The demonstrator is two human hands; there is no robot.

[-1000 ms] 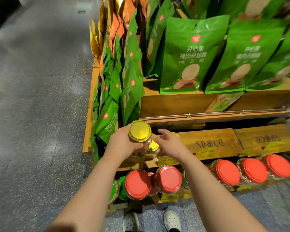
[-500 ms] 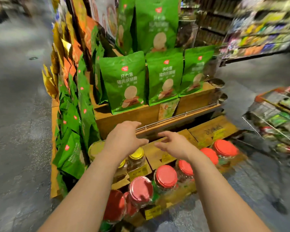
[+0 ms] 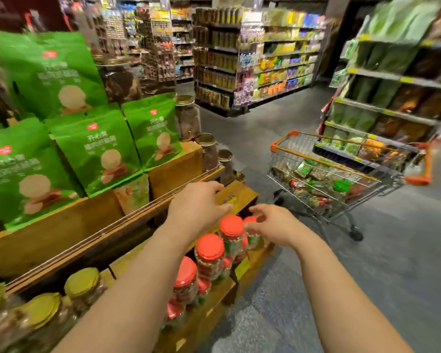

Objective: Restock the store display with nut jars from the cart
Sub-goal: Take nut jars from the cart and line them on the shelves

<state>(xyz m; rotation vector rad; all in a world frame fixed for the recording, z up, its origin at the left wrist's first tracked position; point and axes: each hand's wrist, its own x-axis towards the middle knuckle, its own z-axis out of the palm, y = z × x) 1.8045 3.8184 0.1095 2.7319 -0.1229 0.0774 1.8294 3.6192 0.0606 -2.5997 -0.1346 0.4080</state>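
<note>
Both hands are empty now. Left hand (image 3: 197, 207) is hovering over the wooden display (image 3: 61, 233), fingers loosely spread and relaxed, holding nothing. Right hand (image 3: 273, 225) is floating just beside the red-lid jars (image 3: 231, 226), fingers slightly curled but gripping nothing; the thumb looks close to the far red lid, contact unclear.

Versus 1 s ago: the left hand was gripping a gold-lid jar then, with the right hand steadying it. That jar is out of the hands now. Gold-lid jars (image 3: 80, 282) are sitting on the low tier of the display at lower left, well apart from both hands.

Versus 0.5 s ago: the view is swinging right. The cart (image 3: 341, 169) was only a sliver at the right edge; now it is showing almost whole, standing on the floor (image 3: 392, 250) to the right of the display, apart from both hands. It is loaded with green packets and what look like red-lid jars, but blur is hiding the details. The green snack bags (image 3: 97, 149) are sliding toward the left side of the view. Back shelves (image 3: 265, 59) of the aisle are coming into view too.

Both forearms are reaching forward side by side, hands near each other over the red-lid row at the front edge.
</note>
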